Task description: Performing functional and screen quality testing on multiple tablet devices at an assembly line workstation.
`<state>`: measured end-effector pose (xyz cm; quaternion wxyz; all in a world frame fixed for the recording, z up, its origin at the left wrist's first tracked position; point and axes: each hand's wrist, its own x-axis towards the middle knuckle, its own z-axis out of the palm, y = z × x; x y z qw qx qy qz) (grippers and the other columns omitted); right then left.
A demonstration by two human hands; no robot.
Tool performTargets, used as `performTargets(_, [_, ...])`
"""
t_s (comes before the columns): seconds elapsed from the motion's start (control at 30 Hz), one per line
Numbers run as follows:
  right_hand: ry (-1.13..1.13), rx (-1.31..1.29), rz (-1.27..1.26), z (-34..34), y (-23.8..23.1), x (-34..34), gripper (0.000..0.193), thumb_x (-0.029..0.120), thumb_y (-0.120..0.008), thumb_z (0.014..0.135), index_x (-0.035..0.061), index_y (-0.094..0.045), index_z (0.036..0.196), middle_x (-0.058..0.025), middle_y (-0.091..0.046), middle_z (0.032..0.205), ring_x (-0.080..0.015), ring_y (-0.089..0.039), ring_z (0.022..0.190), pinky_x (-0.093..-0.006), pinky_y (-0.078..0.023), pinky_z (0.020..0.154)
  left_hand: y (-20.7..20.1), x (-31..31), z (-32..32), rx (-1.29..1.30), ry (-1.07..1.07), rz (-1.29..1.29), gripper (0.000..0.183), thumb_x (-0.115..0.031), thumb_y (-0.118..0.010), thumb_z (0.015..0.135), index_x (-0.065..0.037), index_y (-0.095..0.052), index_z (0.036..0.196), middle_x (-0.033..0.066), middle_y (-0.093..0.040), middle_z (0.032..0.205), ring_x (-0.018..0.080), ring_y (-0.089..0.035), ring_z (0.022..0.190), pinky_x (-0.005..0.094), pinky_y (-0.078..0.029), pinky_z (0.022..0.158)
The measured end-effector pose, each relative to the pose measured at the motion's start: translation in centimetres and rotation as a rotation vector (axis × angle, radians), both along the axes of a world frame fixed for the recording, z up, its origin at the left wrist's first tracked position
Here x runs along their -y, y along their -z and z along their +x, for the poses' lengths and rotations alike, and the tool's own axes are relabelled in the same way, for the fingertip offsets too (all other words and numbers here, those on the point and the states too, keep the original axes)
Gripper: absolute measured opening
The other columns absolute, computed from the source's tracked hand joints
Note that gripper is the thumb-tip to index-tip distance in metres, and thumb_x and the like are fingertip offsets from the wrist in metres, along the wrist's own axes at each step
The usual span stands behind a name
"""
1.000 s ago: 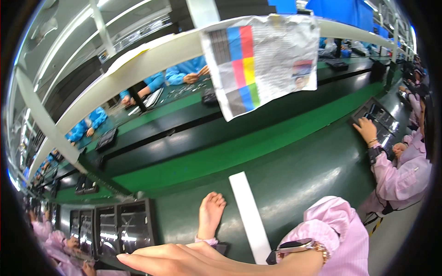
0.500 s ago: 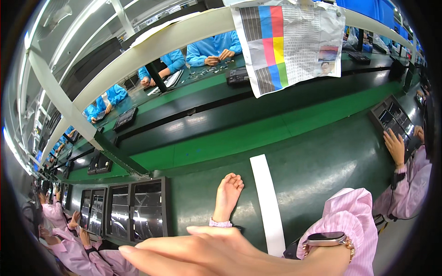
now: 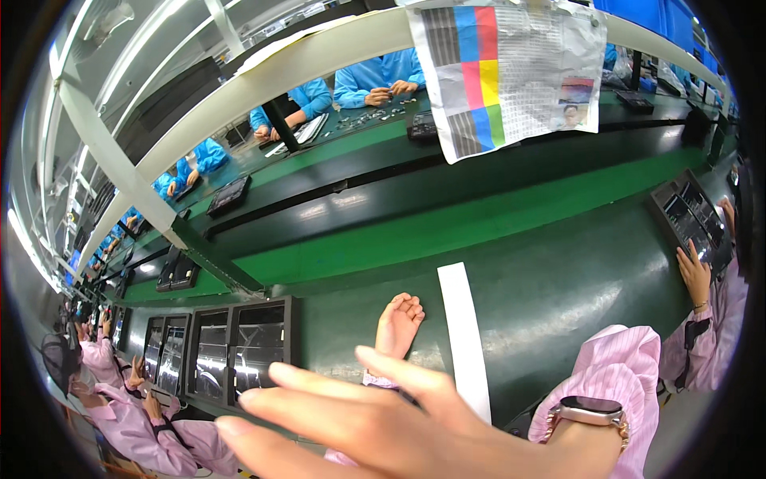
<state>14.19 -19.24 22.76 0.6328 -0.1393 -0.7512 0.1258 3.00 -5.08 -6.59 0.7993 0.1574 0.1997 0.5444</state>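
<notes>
My left hand (image 3: 400,326) rests on the dark green bench top (image 3: 550,295), palm turned partly up. Its fingers are loosely curled together, and nothing shows in them. Just to its right lies a long white strip (image 3: 463,335), apart from the hand. Close to the camera, my right hand (image 3: 391,423) reaches in from the lower right across the front of the view. Its fingers are stretched out and spread, holding nothing. It hides my left forearm and the strip's near end. A smartwatch (image 3: 590,409) with a beaded band sits on my right wrist, below a pink striped sleeve (image 3: 610,359).
Black trays (image 3: 259,351) with dark glossy panels stand to the left. A printed sheet (image 3: 511,88) hangs from a white rail (image 3: 319,44). At right, a co-worker's hand (image 3: 694,275) touches another black tray (image 3: 688,215). People in blue (image 3: 375,80) sit across the line.
My right hand has spread its fingers, which were closer together before. My left hand stays on the bench, still curled. The co-worker's hand at right has shifted on the tray.
</notes>
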Motion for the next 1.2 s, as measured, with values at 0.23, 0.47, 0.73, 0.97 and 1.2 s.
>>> performTargets(0.23, [-0.01, 0.115, -0.07, 1.2, -0.4, 1.4, 0.035, 0.001, -0.05, 0.079, -0.0123, -0.042, 0.11, -0.0214, -0.047, 0.104, -0.0302, -0.052, 0.094, -0.0423, -0.042, 0.082, -0.2, -0.1, -0.1, -0.012, 0.008, 0.043, 0.014, -0.016, -0.053, 0.089, -0.004, -0.055, 0.096, 0.0093, -0.058, 0.092, 0.0189, -0.054, 0.083, 0.031, -0.044, 0.078])
performTargets(0.47, [-0.217, 0.015, -0.235, 1.2, -0.1, 2.0, 0.033, -0.002, -0.05, 0.078, -0.0085, -0.043, 0.109, -0.021, -0.045, 0.109, -0.0328, -0.048, 0.101, -0.0482, -0.04, 0.086, 0.0, 0.1, -0.2, -0.035, 0.018, 0.051, 0.014, -0.017, -0.053, 0.089, -0.005, -0.055, 0.096, 0.0089, -0.059, 0.093, 0.0182, -0.055, 0.083, 0.031, -0.045, 0.079])
performTargets(0.73, [0.085, -0.158, -0.045, -1.6, 1.2, 1.5, 0.027, 0.0, -0.053, 0.077, -0.0077, -0.047, 0.102, -0.0193, -0.047, 0.103, -0.0296, -0.05, 0.098, -0.0467, -0.042, 0.084, 0.3, 0.0, 0.0, 0.014, 0.071, 0.044, 0.015, -0.017, -0.053, 0.089, -0.005, -0.056, 0.096, 0.009, -0.06, 0.092, 0.0185, -0.055, 0.083, 0.031, -0.045, 0.078])
performTargets(0.97, [0.09, -0.145, -0.056, -1.4, 0.6, 1.5, 0.027, 0.001, -0.054, 0.076, -0.0076, -0.047, 0.101, -0.0196, -0.047, 0.103, -0.0291, -0.05, 0.099, -0.0464, -0.043, 0.083, 0.4, -0.2, -0.2, -0.038, 0.019, 0.032, 0.014, -0.015, -0.053, 0.089, -0.004, -0.057, 0.097, 0.0085, -0.06, 0.092, 0.0186, -0.056, 0.083, 0.031, -0.046, 0.078])
performTargets(1.2, [0.0, -0.115, -0.156, -0.4, -1.3, 2.3, 0.027, 0.003, -0.056, 0.076, -0.0076, -0.047, 0.1, -0.02, -0.047, 0.103, -0.0286, -0.049, 0.1, -0.046, -0.044, 0.082, -1.0, 0.1, 0.0, 0.003, 0.049, 0.074, 0.014, -0.015, -0.053, 0.089, -0.004, -0.056, 0.098, 0.0093, -0.06, 0.093, 0.0188, -0.056, 0.083, 0.0312, -0.045, 0.079])
